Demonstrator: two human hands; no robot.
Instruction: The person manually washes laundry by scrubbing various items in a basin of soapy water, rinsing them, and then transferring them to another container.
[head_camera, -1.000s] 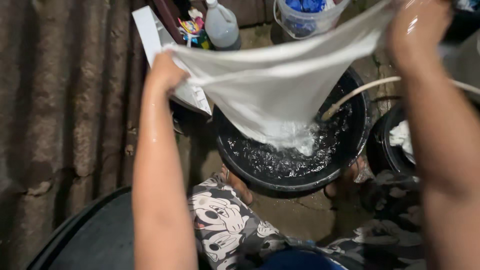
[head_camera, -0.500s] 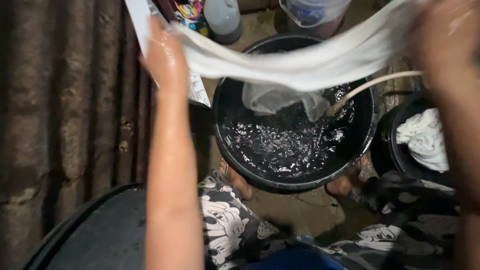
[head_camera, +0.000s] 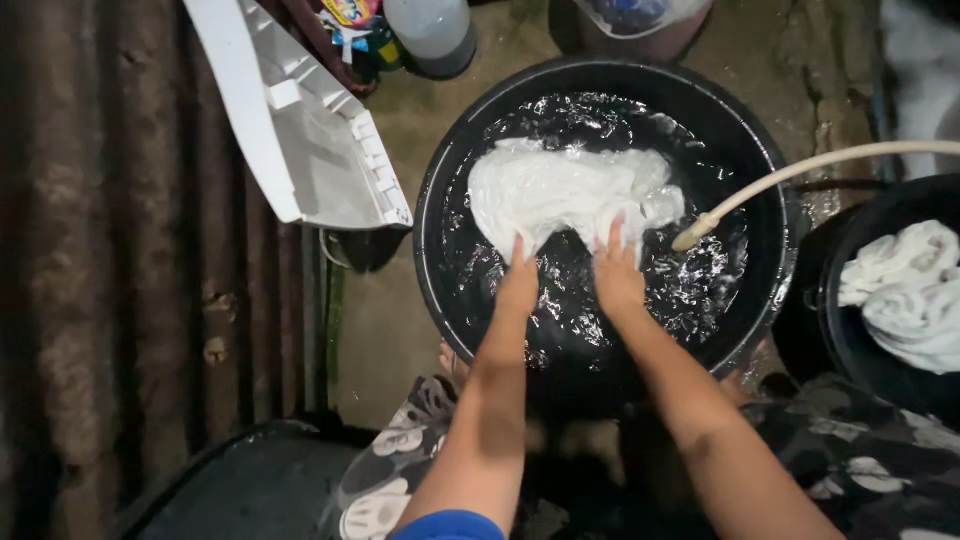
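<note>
Packages at the top edge
A colourful sachet pack (head_camera: 345, 14) in red, yellow and blue lies just beside a translucent plastic bottle (head_camera: 432, 30).
</note>
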